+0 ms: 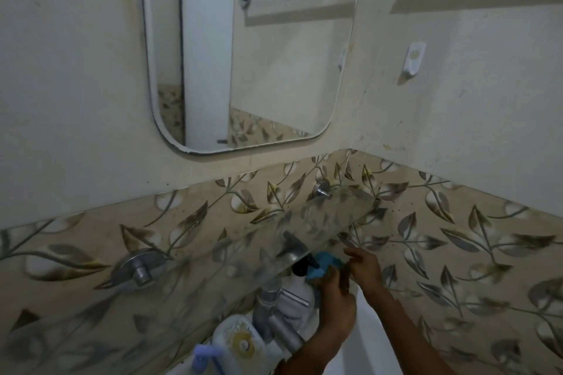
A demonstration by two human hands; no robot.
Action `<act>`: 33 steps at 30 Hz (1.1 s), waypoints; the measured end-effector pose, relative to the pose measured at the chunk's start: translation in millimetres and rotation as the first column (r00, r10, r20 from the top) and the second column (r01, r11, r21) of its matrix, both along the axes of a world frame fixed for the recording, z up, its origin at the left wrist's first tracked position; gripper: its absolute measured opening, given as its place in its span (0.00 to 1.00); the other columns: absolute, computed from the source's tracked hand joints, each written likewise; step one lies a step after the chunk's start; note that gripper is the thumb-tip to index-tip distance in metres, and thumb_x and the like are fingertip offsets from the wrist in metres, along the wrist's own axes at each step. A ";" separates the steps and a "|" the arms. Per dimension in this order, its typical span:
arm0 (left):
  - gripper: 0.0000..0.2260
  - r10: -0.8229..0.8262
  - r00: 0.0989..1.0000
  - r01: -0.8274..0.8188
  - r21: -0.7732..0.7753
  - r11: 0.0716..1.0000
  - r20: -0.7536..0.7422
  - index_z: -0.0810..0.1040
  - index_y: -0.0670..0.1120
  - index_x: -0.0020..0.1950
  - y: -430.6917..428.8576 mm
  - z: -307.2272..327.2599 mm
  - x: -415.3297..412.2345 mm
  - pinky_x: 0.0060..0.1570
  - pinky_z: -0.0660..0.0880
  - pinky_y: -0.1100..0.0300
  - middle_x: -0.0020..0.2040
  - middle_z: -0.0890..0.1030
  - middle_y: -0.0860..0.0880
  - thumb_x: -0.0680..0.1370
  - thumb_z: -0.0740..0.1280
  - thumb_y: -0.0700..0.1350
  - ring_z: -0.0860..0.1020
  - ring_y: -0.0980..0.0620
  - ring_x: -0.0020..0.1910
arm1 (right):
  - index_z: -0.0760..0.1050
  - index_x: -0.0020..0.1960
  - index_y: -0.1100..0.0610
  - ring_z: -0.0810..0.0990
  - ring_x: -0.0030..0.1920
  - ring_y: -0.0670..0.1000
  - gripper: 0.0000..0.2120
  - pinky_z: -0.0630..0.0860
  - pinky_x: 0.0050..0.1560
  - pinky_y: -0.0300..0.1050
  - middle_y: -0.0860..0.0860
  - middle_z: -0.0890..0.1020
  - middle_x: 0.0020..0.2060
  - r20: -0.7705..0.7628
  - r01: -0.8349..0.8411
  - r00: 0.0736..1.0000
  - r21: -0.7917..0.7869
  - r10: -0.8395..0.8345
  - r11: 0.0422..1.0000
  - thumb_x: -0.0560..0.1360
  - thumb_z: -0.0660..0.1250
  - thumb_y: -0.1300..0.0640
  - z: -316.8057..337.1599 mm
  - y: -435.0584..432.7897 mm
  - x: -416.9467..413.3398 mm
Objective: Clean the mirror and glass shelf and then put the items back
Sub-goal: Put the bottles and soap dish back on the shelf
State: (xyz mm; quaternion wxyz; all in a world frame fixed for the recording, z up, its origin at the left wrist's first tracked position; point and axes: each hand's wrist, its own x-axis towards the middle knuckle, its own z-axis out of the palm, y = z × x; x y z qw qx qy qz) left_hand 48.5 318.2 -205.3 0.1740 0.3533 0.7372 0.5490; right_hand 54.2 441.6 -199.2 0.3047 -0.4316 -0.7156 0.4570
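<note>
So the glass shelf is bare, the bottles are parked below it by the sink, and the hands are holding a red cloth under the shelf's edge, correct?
Not quite: the cloth is blue, not red, as the head view shows. The rest holds: the glass shelf is bare, the bottles stand below it, and the left hand and right hand hold the cloth under its edge.

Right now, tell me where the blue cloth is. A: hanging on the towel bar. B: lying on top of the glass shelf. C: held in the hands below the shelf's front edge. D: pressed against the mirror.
C: the blue cloth is bunched between the left hand and right hand, below the glass shelf.
</note>
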 end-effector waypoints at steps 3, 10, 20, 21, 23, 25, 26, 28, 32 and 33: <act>0.23 -0.051 0.985 0.034 0.108 0.994 0.163 0.65 0.45 0.70 -32.8 4.2 27.2 0.60 0.69 0.63 0.67 0.71 0.48 0.76 0.57 0.33 0.71 0.51 0.65 | 0.76 0.58 0.70 0.78 0.55 0.59 0.17 0.77 0.47 0.41 0.64 0.79 0.58 -0.158 0.008 0.987 -0.068 -0.018 0.998 0.71 0.60 0.77 16.6 -21.0 26.3; 0.18 -0.022 0.994 0.003 0.182 0.983 0.103 0.77 0.47 0.54 -150.6 26.9 41.0 0.60 0.71 0.63 0.57 0.77 0.48 0.73 0.58 0.29 0.75 0.52 0.59 | 0.79 0.49 0.63 0.81 0.41 0.50 0.09 0.76 0.40 0.40 0.55 0.83 0.42 -0.259 -0.237 0.944 -0.111 0.202 0.965 0.72 0.64 0.73 58.9 -120.4 87.6; 0.18 0.402 0.825 -0.392 0.109 0.913 -0.397 0.80 0.41 0.55 -301.3 7.1 -20.1 0.64 0.66 0.54 0.58 0.80 0.42 0.66 0.67 0.32 0.75 0.45 0.60 | 0.77 0.52 0.65 0.80 0.41 0.56 0.11 0.76 0.32 0.39 0.58 0.80 0.42 -0.010 -0.533 0.843 -0.155 0.539 0.832 0.73 0.62 0.73 10.0 -243.9 30.6; 0.18 0.446 0.826 -0.444 0.090 0.891 -0.345 0.79 0.41 0.57 -312.0 2.3 -23.5 0.64 0.67 0.51 0.59 0.79 0.41 0.67 0.69 0.33 0.75 0.43 0.61 | 0.76 0.54 0.66 0.78 0.45 0.57 0.12 0.75 0.36 0.41 0.58 0.78 0.44 0.006 -0.536 0.841 -0.137 0.542 0.833 0.73 0.61 0.74 1.4 -251.4 24.7; 0.23 0.493 0.840 -0.514 -0.039 0.857 -0.226 0.75 0.43 0.63 -326.3 -9.3 -29.3 0.64 0.68 0.48 0.62 0.76 0.43 0.68 0.73 0.37 0.73 0.42 0.62 | 0.74 0.58 0.67 0.75 0.50 0.55 0.14 0.71 0.44 0.41 0.56 0.77 0.47 0.055 -0.534 0.842 -0.065 0.537 0.843 0.73 0.62 0.73 -12.4 -262.9 18.0; 0.29 0.472 0.865 -0.500 -0.229 0.835 -0.168 0.70 0.46 0.67 -327.6 -24.1 -36.2 0.66 0.65 0.50 0.66 0.72 0.46 0.68 0.75 0.44 0.70 0.45 0.65 | 0.74 0.59 0.65 0.74 0.50 0.51 0.15 0.67 0.46 0.30 0.54 0.77 0.49 0.129 -0.535 0.840 0.042 0.526 0.844 0.73 0.65 0.70 -22.8 -265.8 14.5; 0.30 0.463 0.872 -0.490 -0.300 0.818 -0.162 0.68 0.48 0.68 -327.7 -30.9 -37.8 0.67 0.64 0.50 0.67 0.72 0.48 0.68 0.74 0.47 0.69 0.46 0.67 | 0.73 0.60 0.64 0.74 0.51 0.51 0.17 0.66 0.46 0.28 0.54 0.77 0.50 0.145 -0.539 0.837 0.054 0.527 0.841 0.72 0.66 0.70 -26.7 -267.2 13.3; 0.28 0.464 0.868 -0.496 -0.368 0.787 -0.178 0.69 0.51 0.67 -323.8 -41.6 -40.6 0.66 0.62 0.51 0.67 0.72 0.49 0.69 0.73 0.50 0.68 0.48 0.67 | 0.68 0.66 0.63 0.75 0.57 0.55 0.25 0.68 0.54 0.34 0.56 0.76 0.58 0.186 -0.537 0.828 -0.007 0.529 0.843 0.71 0.68 0.69 -31.8 -268.1 8.3; 0.17 0.487 0.845 -0.535 -0.378 0.756 -0.221 0.75 0.54 0.60 -317.4 -54.7 -44.6 0.61 0.62 0.52 0.61 0.78 0.51 0.72 0.69 0.52 0.72 0.49 0.62 | 0.68 0.66 0.62 0.79 0.50 0.57 0.24 0.77 0.43 0.44 0.62 0.78 0.56 0.206 -0.476 0.846 -0.126 0.492 0.871 0.71 0.68 0.67 -37.1 -270.3 -2.6; 0.15 0.498 0.838 -0.546 -0.374 0.750 -0.223 0.76 0.53 0.58 -317.7 -55.0 -46.0 0.60 0.63 0.52 0.60 0.79 0.51 0.72 0.68 0.52 0.74 0.49 0.61 | 0.69 0.65 0.62 0.78 0.44 0.56 0.22 0.76 0.36 0.43 0.63 0.79 0.52 0.178 -0.453 0.857 -0.184 0.483 0.872 0.72 0.67 0.68 -36.9 -272.8 -3.1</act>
